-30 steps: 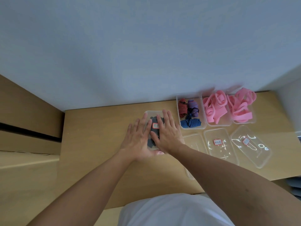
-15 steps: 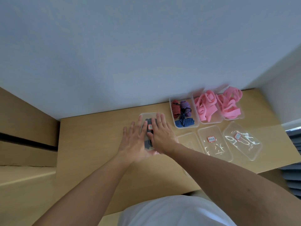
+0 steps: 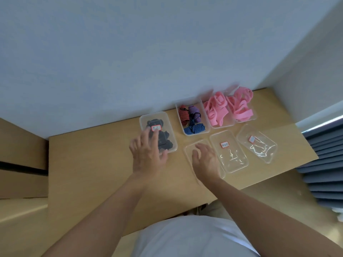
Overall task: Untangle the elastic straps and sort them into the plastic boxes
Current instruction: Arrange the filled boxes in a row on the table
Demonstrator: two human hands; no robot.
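Observation:
A lidded clear box holds black straps and carries a red-edged label. My left hand rests on its near left part with fingers fairly straight. My right hand lies over a clear lid to the right, fingers relaxed and holding nothing. Behind stand an open box of striped red, purple and blue straps and two open boxes with pink straps.
Two more clear lids with red-edged labels lie on the wooden table at the right. The wall runs along the table's far edge. A blue-grey slatted thing is past the right edge.
My right hand has left the black-strap box and moved right onto the loose lid. My left hand stays on the box. The view has shifted, so the boxes sit further right.

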